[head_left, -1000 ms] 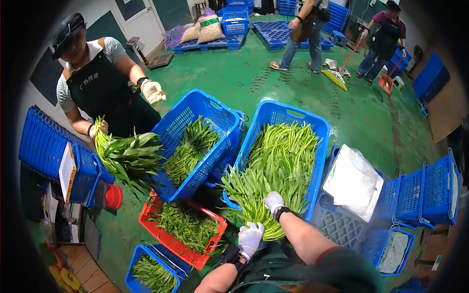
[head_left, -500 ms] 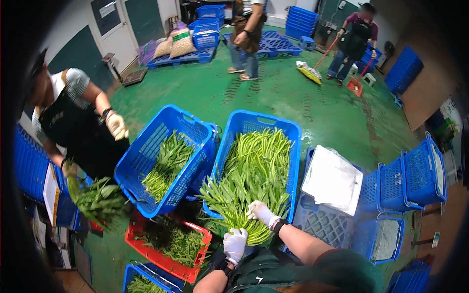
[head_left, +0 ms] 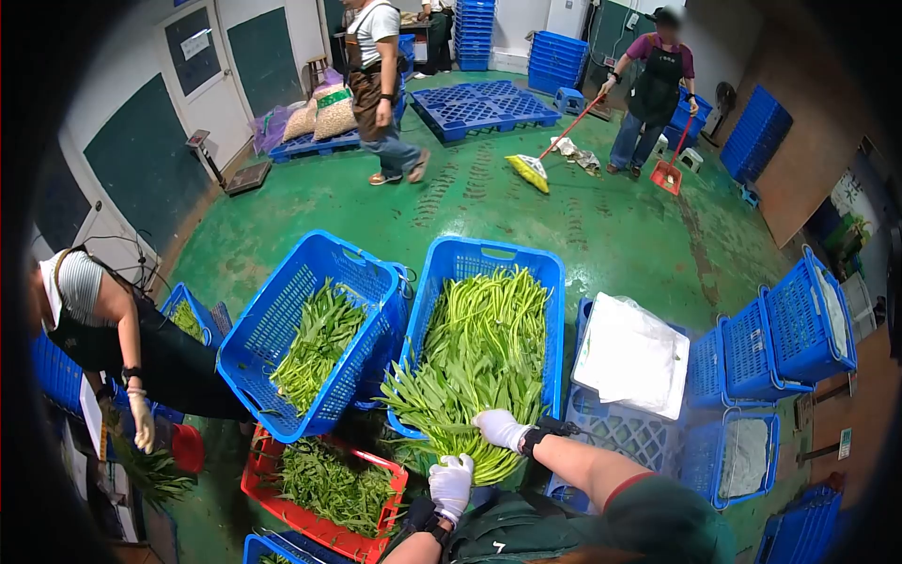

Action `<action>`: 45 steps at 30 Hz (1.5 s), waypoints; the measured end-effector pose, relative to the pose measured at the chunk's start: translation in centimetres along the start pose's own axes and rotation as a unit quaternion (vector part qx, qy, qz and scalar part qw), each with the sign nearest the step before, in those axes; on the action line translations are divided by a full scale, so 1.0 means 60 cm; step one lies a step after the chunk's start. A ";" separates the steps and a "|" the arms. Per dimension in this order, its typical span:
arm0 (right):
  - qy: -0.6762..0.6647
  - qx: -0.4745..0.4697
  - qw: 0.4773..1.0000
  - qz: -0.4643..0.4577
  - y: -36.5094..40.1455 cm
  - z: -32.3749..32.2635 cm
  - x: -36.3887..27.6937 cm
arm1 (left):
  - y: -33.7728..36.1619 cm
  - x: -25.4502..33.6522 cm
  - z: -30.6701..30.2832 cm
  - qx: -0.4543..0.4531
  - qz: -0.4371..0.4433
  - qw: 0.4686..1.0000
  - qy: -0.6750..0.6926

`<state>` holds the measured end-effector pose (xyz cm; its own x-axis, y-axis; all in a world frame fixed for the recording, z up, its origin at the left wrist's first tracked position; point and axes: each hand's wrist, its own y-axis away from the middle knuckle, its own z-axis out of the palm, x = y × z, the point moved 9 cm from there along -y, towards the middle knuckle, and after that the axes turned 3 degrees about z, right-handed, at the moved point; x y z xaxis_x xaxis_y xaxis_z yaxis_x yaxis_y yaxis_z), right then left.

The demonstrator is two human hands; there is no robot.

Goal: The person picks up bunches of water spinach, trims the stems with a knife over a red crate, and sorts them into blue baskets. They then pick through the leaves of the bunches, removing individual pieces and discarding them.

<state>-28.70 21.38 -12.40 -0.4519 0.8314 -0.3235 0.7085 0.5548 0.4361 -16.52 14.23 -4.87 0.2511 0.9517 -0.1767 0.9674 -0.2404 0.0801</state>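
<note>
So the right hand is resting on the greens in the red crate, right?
No. In the head view the right hand rests on the greens in the blue crate; the red crate lies to its left.

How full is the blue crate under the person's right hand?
Full. Long green stalks are heaped up to the rim of the blue crate, and their leafy ends spill over the near edge beside the right hand.

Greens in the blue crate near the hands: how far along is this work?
Done, seemingly: the tilted crate and red crate hold smaller piles. In hand: the left hand and right hand rest on stem ends in the full crate. Left: nearly all its greens.
</note>
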 end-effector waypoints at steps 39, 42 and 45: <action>-0.229 0.086 0.961 -0.128 0.005 -0.131 -0.248 | -0.003 0.002 0.034 0.012 -0.052 0.998 -0.027; -0.134 0.045 0.990 -0.017 -0.028 -0.080 -0.161 | 0.002 -0.010 0.029 0.009 -0.077 0.997 -0.019; -0.069 0.018 0.997 -0.026 0.001 -0.015 -0.102 | 0.000 -0.006 0.011 0.039 -0.033 0.999 -0.018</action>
<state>-26.36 16.37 -9.61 -0.4112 0.7876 -0.4589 0.7057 0.5937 0.3866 -16.58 13.76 -5.43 0.1870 0.9589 -0.2136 0.9811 -0.1934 -0.0093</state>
